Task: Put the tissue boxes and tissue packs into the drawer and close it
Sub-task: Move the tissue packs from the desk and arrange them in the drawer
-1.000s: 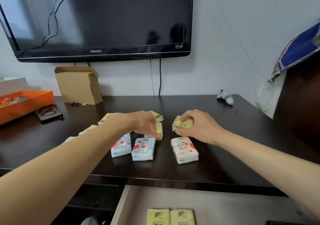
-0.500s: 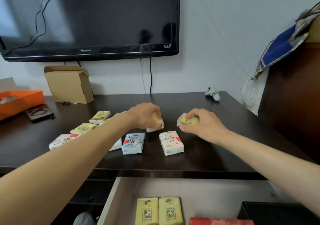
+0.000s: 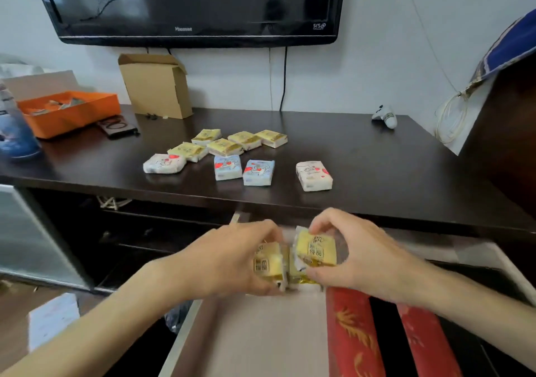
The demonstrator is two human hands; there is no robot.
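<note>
We are holding two yellow tissue packs over the open drawer (image 3: 261, 336), which is pulled out below the front edge of the counter (image 3: 377, 173). Our left hand (image 3: 232, 260) is gripping one yellow pack (image 3: 266, 263) with fingers curled round it, and our right hand (image 3: 356, 257) is pinching the other yellow pack (image 3: 316, 249) between thumb and fingertips, so both grips are closed on packs; the two packs are sitting just beside each other near the back of the drawer. Whether they are already resting on the drawer floor we cannot tell. Two red boxes (image 3: 351, 336) are lying lengthwise in the right part of the drawer, under our right forearm. On the counter, a cluster of five yellow packs (image 3: 226, 144) is lying near the middle, some touching one another. In front of them, nearer the front edge, four white and blue printed packs (image 3: 258, 172) are lying in a loose row, the rightmost (image 3: 313, 175) set apart from the others. Toward the left back corner of the counter an orange tray (image 3: 72, 112) is sitting, with an open cardboard box (image 3: 156, 86) beside it against the wall. A small white object (image 3: 385, 115) is lying near the right back corner. A dark television (image 3: 191, 2) is hanging on the wall above the counter.
</note>
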